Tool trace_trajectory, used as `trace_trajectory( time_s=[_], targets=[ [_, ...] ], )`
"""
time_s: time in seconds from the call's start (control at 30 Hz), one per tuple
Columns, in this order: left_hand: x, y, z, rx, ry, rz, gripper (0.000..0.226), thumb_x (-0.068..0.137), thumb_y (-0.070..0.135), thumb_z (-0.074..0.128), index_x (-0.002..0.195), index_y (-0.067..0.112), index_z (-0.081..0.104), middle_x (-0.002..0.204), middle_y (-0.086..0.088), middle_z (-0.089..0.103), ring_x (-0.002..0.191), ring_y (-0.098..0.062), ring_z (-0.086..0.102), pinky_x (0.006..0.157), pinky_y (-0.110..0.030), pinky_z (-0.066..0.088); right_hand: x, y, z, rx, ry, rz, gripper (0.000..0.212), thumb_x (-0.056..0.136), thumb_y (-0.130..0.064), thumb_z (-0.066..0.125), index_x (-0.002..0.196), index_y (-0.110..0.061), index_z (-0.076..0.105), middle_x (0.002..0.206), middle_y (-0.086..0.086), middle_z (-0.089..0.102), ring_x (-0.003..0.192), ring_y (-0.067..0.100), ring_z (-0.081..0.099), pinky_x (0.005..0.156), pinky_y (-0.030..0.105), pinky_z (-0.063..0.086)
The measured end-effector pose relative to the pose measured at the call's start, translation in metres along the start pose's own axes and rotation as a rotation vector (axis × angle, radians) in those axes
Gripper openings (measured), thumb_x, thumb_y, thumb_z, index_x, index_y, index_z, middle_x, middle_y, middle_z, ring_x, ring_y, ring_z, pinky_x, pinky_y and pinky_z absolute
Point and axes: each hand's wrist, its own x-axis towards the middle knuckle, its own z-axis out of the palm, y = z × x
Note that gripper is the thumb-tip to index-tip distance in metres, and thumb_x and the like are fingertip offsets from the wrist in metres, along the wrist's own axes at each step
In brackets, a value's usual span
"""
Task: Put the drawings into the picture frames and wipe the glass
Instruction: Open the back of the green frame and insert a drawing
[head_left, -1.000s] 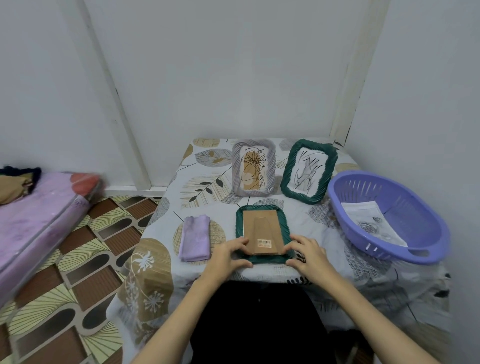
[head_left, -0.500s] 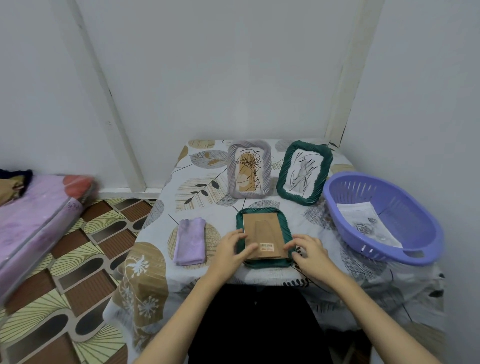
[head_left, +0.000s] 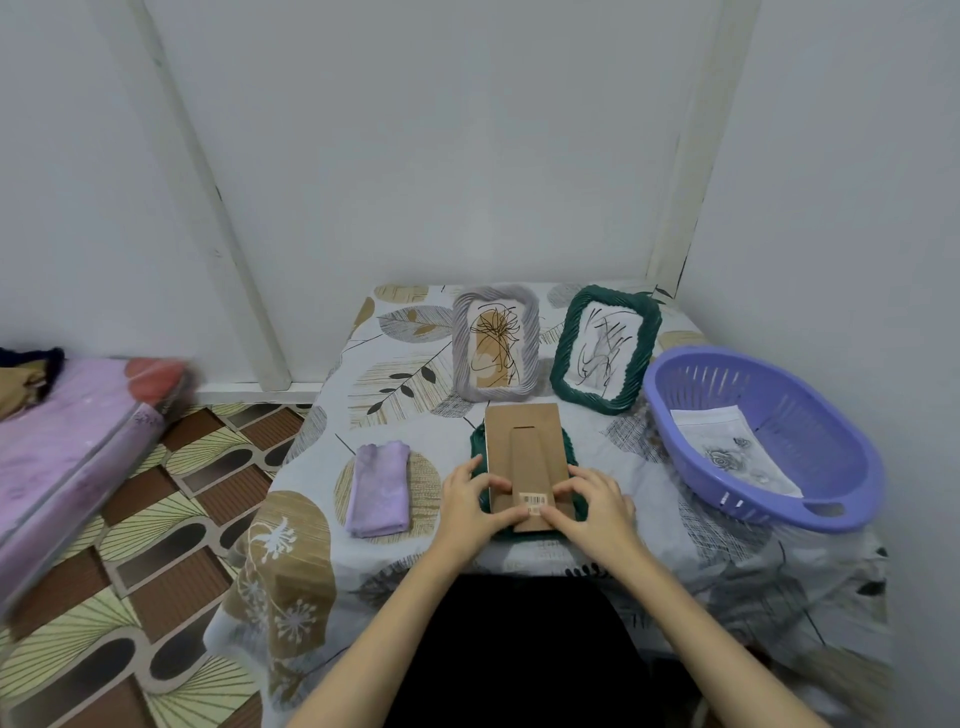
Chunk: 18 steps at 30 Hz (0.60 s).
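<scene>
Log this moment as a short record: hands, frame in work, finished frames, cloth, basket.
left hand: grips the backing board's near left edge
right hand: grips its near right edge
backing board: brown, lifted and tilted over the face-down green frame
finished frames: grey frame and second green frame, both standing, drawings inside
cloth: folded, left of the hands
basket: holds a sheet

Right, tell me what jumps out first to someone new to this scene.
Both hands, the left hand and right hand, grip a brown cardboard backing board over a face-down green frame at the table's near edge. Behind it stand a grey frame and another green frame, each with a scribbled drawing. At the right sits a purple basket holding paper; a folded lilac cloth lies left.
</scene>
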Motion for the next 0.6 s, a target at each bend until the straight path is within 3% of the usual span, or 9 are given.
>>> trace_trajectory(
  time_s=[0.1, 0.23, 0.37, 0.43, 0.5, 0.6],
  targets=[
    [-0.002, 0.003, -0.001, -0.009, 0.001, 0.017, 0.043, 0.064, 0.029, 0.082, 0.101, 0.012, 0.067, 0.13, -0.006, 0.048, 0.126, -0.022, 0.037, 0.099, -0.02, 0.024, -0.001, 0.0, -0.001, -0.007, -0.008, 0.002, 0.028, 0.076, -0.04, 0.07, 0.098, -0.024, 0.066, 0.136, -0.007, 0.048, 0.13, 0.014, 0.035, 0.105, 0.042, 0.028],
    [-0.001, 0.008, -0.005, -0.138, 0.0, 0.009, 0.083, 0.059, 0.02, 0.086, 0.129, 0.009, 0.043, 0.118, 0.003, 0.05, 0.1, -0.009, 0.049, 0.076, -0.001, 0.037, -0.001, 0.0, -0.002, 0.001, -0.005, 0.009, 0.028, 0.075, -0.039, 0.071, 0.099, -0.025, 0.067, 0.138, -0.008, 0.047, 0.13, 0.014, 0.035, 0.106, 0.044, 0.027],
    [0.003, 0.011, -0.005, -0.118, -0.01, -0.003, 0.094, 0.058, 0.017, 0.086, 0.136, 0.008, 0.035, 0.121, 0.005, 0.049, 0.082, -0.003, 0.049, 0.065, -0.003, 0.04, 0.0, 0.001, -0.003, 0.014, -0.008, -0.016, 0.033, 0.071, -0.043, 0.073, 0.098, -0.025, 0.069, 0.137, -0.01, 0.047, 0.129, 0.013, 0.038, 0.106, 0.042, 0.027],
    [0.004, 0.009, -0.004, -0.092, -0.008, -0.006, 0.095, 0.056, 0.02, 0.087, 0.136, 0.008, 0.037, 0.128, -0.004, 0.051, 0.095, -0.011, 0.054, 0.075, -0.009, 0.041, -0.001, 0.001, -0.004, 0.031, -0.002, -0.033, 0.042, 0.063, -0.051, 0.069, 0.096, -0.026, 0.07, 0.136, -0.011, 0.049, 0.126, 0.013, 0.04, 0.104, 0.04, 0.028],
    [0.005, 0.007, -0.003, -0.066, -0.002, -0.007, 0.097, 0.055, 0.022, 0.088, 0.137, 0.009, 0.036, 0.132, -0.008, 0.047, 0.117, -0.019, 0.046, 0.098, -0.026, 0.039, -0.001, 0.002, -0.004, 0.033, 0.002, -0.037, 0.043, 0.06, -0.051, 0.071, 0.095, -0.026, 0.071, 0.133, -0.012, 0.051, 0.124, 0.014, 0.041, 0.101, 0.035, 0.028],
    [0.005, 0.005, -0.005, -0.073, 0.0, -0.023, 0.096, 0.055, 0.022, 0.087, 0.137, 0.015, 0.036, 0.126, -0.006, 0.038, 0.118, -0.019, 0.04, 0.105, -0.033, 0.036, 0.001, 0.005, -0.004, 0.105, -0.005, -0.034, 0.033, 0.063, -0.028, 0.083, 0.092, -0.017, 0.073, 0.125, -0.002, 0.054, 0.119, 0.018, 0.043, 0.096, 0.027, 0.033]
  ],
)
